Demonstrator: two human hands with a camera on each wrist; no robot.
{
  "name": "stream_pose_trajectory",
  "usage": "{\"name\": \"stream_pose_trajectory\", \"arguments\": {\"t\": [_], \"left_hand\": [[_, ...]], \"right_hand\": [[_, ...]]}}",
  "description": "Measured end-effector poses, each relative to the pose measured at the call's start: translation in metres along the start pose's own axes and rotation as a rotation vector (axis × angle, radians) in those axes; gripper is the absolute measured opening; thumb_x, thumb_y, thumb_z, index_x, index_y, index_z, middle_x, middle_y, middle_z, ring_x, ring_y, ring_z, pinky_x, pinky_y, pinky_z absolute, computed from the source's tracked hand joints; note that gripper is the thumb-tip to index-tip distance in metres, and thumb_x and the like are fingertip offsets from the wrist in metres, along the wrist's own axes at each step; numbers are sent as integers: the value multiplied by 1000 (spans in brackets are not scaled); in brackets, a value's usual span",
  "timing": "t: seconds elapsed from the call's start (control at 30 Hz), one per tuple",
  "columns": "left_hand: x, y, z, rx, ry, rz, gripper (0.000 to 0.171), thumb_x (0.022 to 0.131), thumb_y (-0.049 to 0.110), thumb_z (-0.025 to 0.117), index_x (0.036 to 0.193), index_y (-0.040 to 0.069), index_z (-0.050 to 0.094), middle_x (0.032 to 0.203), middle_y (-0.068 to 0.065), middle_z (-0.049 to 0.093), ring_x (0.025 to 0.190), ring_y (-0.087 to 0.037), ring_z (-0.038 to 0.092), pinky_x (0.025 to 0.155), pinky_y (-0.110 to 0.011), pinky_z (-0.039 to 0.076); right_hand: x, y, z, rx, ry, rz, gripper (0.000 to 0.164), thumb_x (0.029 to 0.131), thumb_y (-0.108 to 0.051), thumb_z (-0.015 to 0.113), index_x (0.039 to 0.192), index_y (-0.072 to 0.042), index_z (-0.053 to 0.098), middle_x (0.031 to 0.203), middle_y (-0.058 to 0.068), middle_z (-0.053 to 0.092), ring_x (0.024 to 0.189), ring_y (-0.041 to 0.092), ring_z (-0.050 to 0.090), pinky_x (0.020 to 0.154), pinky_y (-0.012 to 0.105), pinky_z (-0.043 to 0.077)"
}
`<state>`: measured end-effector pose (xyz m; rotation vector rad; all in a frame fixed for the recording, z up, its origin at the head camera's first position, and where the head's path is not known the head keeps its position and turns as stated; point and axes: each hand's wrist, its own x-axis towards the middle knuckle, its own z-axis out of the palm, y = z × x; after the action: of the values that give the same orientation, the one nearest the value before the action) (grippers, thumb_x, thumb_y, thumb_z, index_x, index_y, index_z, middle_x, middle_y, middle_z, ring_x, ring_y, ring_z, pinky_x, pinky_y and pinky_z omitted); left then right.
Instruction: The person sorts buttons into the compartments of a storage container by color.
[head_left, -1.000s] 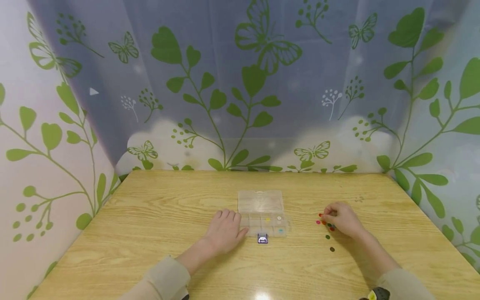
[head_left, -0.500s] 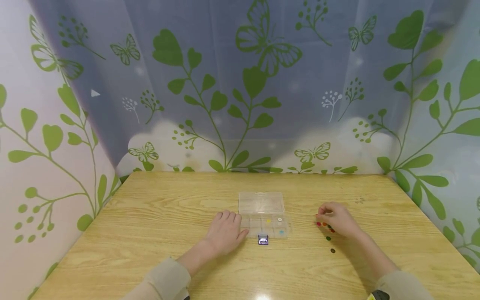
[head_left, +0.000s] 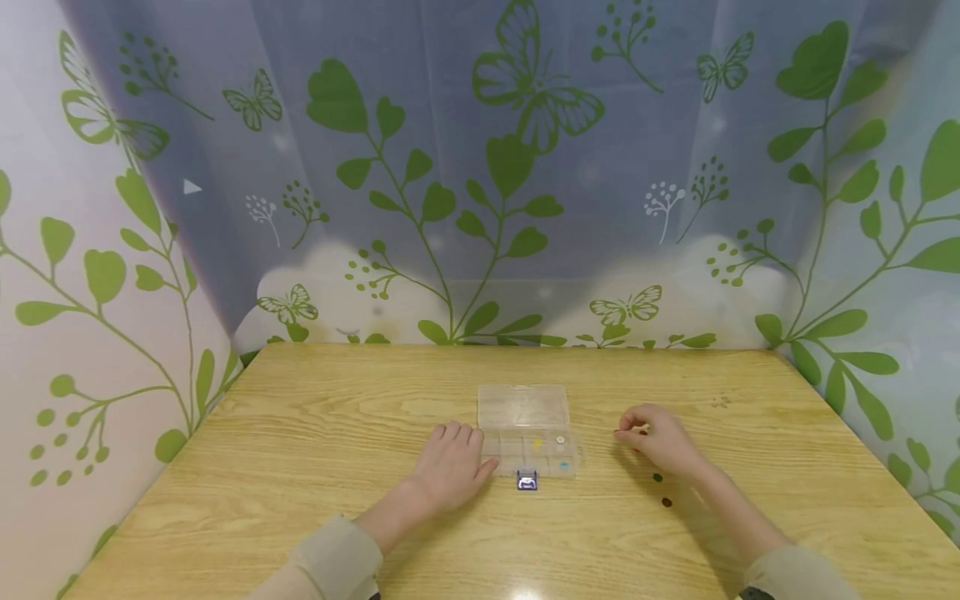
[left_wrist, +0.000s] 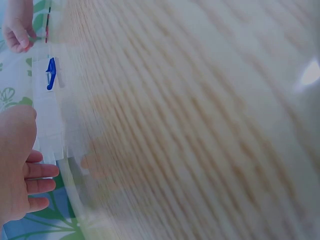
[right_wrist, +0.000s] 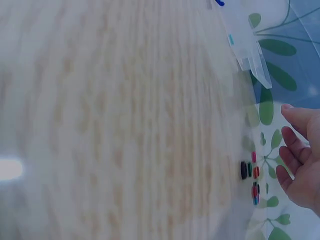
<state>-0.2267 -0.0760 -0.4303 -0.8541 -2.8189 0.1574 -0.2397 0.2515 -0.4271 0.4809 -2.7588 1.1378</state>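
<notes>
My left hand [head_left: 452,465] lies with relaxed fingers against the left side of a clear compartment box [head_left: 512,444], its thumb at the front edge. The box's lid [head_left: 522,406] is folded back, and a blue latch [head_left: 527,480] sits at the front. Yellow [head_left: 537,442], white [head_left: 560,440] and light blue [head_left: 564,466] buttons lie in separate compartments. Right of the box, my right hand [head_left: 660,437] pinches a small red button [head_left: 618,432] between thumb and forefinger, above the table. Below that hand, the right wrist view shows a pink button [right_wrist: 254,157] and an orange button [right_wrist: 256,172].
A green button [head_left: 657,477] and a dark button [head_left: 667,502] lie on the wooden table [head_left: 300,417], nearer me than the right hand. Small clear bits [head_left: 720,402] are farther back on the right. A patterned curtain [head_left: 427,167] hangs behind the table.
My right hand has moved left from the button pile toward the box, carrying the red button, and now hides most of the pile. The left hand stays at the box.
</notes>
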Motion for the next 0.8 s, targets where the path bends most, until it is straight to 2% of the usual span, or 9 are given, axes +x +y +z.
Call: {"name": "stream_pose_trajectory", "arguments": {"t": [0.07,0.2,0.4,0.57,0.8], "left_hand": [[0,0,0,-1,-1,0,44,98,46,35,103,6,51,99,-8,55,101,-24,50,90,-39,40],[0,0,0,2,0,-2,44,98,46,35,104,6,51,100,-9,56,101,-25,50,90,-39,40],[0,0,0,1,6,-2,45,97,46,35,105,5,52,102,-10,57,102,-25,51,91,-40,40],[0,-1,1,-2,7,-2,45,97,47,35,105,5,52,103,-10,57,103,-25,51,91,-40,40],[0,-1,0,-13,17,-1,45,97,46,36,106,4,51,103,-11,57,103,-26,51,92,-40,40]], "right_hand": [[0,-4,2,-5,5,-1,8,86,-12,66,81,-9,60,92,4,57,89,22,51,73,37,46],[0,-12,5,-5,-11,-4,9,87,-15,65,83,-10,60,95,5,56,96,26,49,77,41,44],[2,-22,13,25,-36,-35,8,88,-14,64,82,-11,60,92,2,57,95,25,51,83,49,41],[5,-27,21,44,-41,-68,8,86,-12,65,81,-11,60,89,0,57,94,25,52,85,49,39],[9,-33,30,62,-60,-90,9,85,-13,66,80,-14,59,92,-1,57,101,28,48,86,52,38]]}}
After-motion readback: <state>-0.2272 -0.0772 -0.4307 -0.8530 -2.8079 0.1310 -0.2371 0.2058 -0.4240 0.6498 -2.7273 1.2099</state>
